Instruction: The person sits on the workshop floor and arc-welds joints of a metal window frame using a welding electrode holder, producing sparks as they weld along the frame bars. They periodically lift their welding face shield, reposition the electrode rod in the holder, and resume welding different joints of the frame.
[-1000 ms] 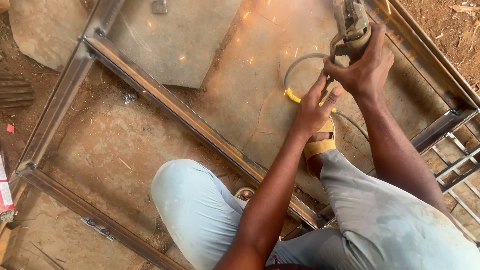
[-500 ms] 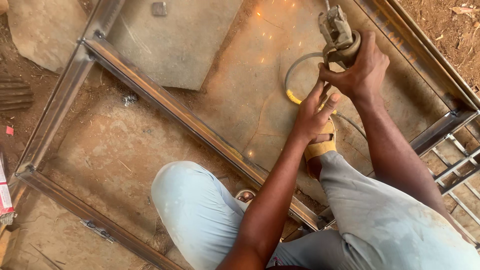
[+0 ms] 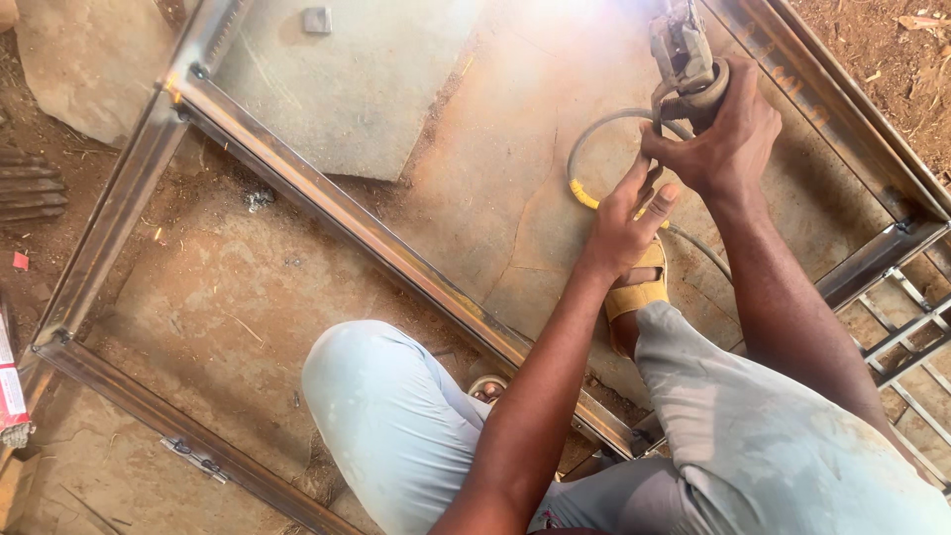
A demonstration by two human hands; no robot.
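Note:
My right hand (image 3: 728, 134) grips the body of an angle grinder (image 3: 686, 54) at the top right, its head pointing away to the frame's top edge where there is a bright glare. My left hand (image 3: 629, 218) closes around the grinder's rear end and its cable (image 3: 594, 149), just below the right hand. The cable loops on the concrete and has a yellow taped section (image 3: 582, 192). A steel tube frame (image 3: 376, 238) lies on the ground around my knees. The grinder's disc is hidden in the glare.
A flat grey slab (image 3: 347, 89) with a small metal block (image 3: 317, 20) lies inside the frame at the top. My sandalled foot (image 3: 634, 292) rests below the hands. Metal grating (image 3: 911, 337) sits at the right, bare soil at the corners.
The grinder and both hands have shifted up and slightly left. The scattered sparks seen earlier have given way to a bright glare at the top edge.

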